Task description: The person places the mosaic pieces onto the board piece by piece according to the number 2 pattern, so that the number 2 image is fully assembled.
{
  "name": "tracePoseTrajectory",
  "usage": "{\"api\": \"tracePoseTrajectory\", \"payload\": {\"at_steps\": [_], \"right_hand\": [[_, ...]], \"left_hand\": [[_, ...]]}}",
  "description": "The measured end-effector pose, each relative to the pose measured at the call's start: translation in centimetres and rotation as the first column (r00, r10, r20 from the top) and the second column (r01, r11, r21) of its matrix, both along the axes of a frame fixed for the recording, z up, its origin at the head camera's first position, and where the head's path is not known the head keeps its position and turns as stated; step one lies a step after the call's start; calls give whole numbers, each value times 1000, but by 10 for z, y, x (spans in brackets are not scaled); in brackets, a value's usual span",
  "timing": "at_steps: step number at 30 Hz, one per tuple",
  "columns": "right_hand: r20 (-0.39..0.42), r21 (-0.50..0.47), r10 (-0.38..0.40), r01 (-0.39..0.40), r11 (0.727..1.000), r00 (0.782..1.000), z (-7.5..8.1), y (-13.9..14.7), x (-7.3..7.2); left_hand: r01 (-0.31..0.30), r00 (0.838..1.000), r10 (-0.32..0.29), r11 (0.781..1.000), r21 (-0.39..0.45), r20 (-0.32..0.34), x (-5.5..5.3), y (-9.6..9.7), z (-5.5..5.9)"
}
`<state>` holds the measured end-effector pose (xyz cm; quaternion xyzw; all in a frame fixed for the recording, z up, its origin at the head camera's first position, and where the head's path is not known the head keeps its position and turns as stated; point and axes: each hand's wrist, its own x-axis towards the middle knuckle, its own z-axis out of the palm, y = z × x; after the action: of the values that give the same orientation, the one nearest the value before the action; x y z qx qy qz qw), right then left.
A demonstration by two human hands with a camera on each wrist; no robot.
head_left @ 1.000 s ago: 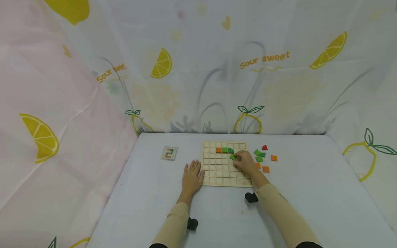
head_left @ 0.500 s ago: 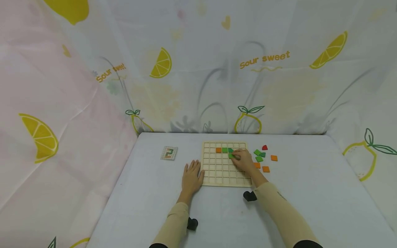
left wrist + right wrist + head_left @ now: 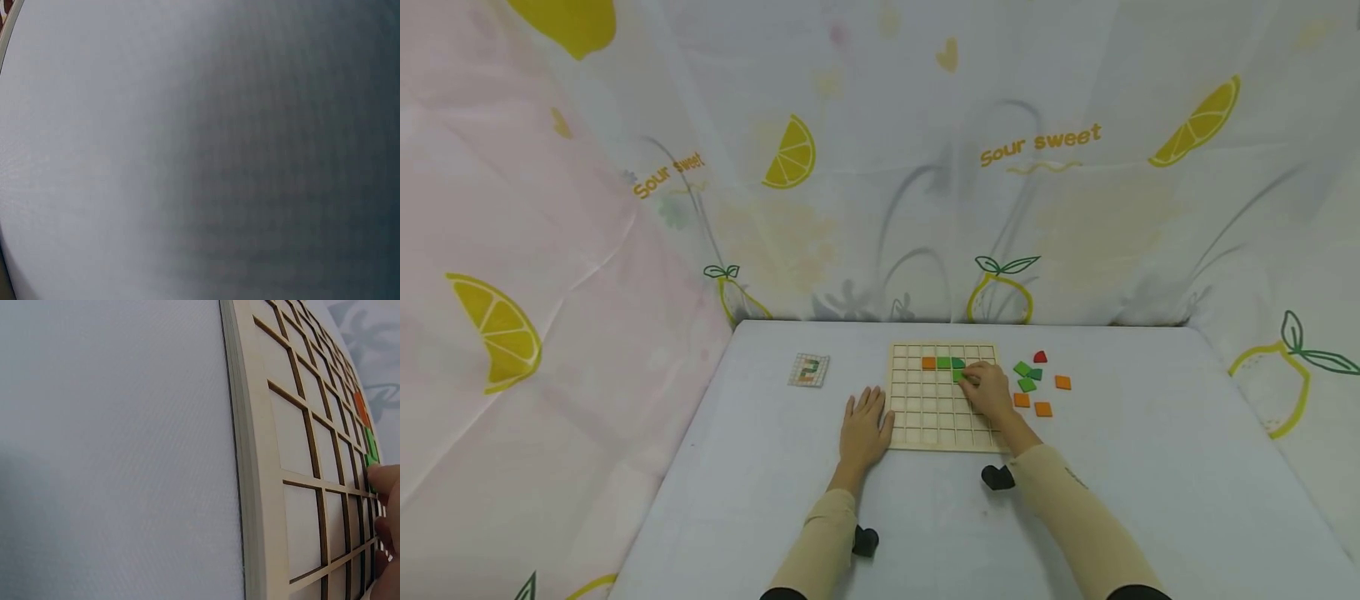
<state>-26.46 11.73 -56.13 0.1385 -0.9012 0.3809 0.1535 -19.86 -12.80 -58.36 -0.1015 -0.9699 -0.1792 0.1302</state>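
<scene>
A wooden grid board lies on the white table. In its second row from the back sit an orange square tile, a green square tile and a dark green round-cornered tile. My right hand has its fingertips on another green square tile, just in front of the dark green one. The right wrist view shows the fingers of this hand at the board's far side, partly covering the green tile. My left hand lies flat, fingers spread, along the board's left edge.
Right of the board lie loose tiles: a red one, several green ones and several orange squares. A small pattern card rests at the left. A patterned cloth hangs behind the table.
My right hand has shifted slightly left with the green square tile, which was tilted and now lines up with the grid. My left hand has stayed put.
</scene>
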Motion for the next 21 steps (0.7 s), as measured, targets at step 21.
{"api": "tracePoseTrajectory", "payload": {"at_steps": [21], "right_hand": [[85,-97,-217,225,969,972,5,47,2]], "left_hand": [[14,999,-14,1000,2,-31,0,-1,1]]}}
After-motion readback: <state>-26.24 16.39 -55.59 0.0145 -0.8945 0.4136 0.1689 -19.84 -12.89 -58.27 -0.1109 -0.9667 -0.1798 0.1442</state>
